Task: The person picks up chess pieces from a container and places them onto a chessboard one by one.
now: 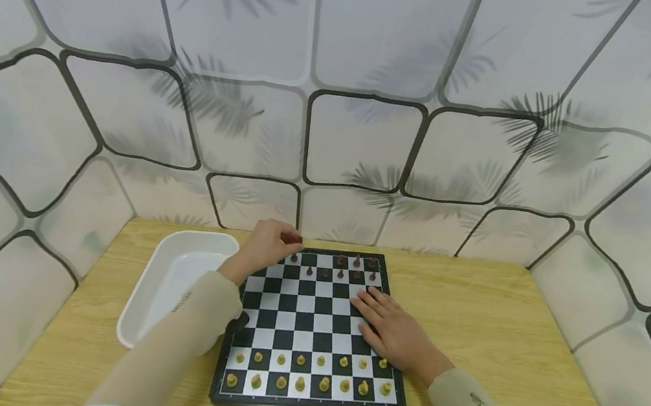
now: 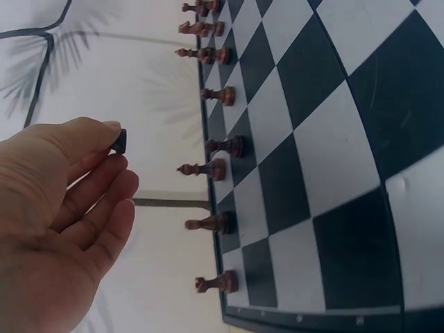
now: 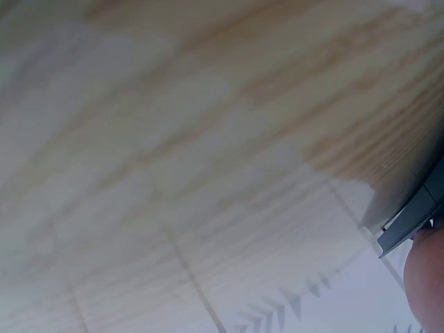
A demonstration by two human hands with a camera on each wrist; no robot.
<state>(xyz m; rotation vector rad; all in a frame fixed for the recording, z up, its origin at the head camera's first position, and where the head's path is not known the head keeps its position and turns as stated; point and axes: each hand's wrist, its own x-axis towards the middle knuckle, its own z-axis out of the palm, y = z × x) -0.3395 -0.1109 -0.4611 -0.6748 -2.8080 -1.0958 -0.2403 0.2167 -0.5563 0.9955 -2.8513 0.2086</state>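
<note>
Between thumb and forefinger, my left hand [image 1: 270, 242] pinches a small dark chess piece [image 2: 119, 143] over the far left corner of the chessboard [image 1: 304, 323]. Only the piece's dark base shows; the fingers cover the rest. Reddish-brown chess pieces [image 1: 357, 261] stand upright along the board's far rows, several of them also in the left wrist view beside the hand. Yellow chess pieces [image 1: 300, 384] fill the two near rows. My right hand [image 1: 392, 327] rests flat on the board's right edge, its fingers spread and straight.
A white plastic tray [image 1: 140, 288] stands just left of the board, partly under my left forearm. The wooden table [image 1: 473, 307] carries both. A patterned fabric wall [image 1: 359, 142] rises close behind the board and on both sides.
</note>
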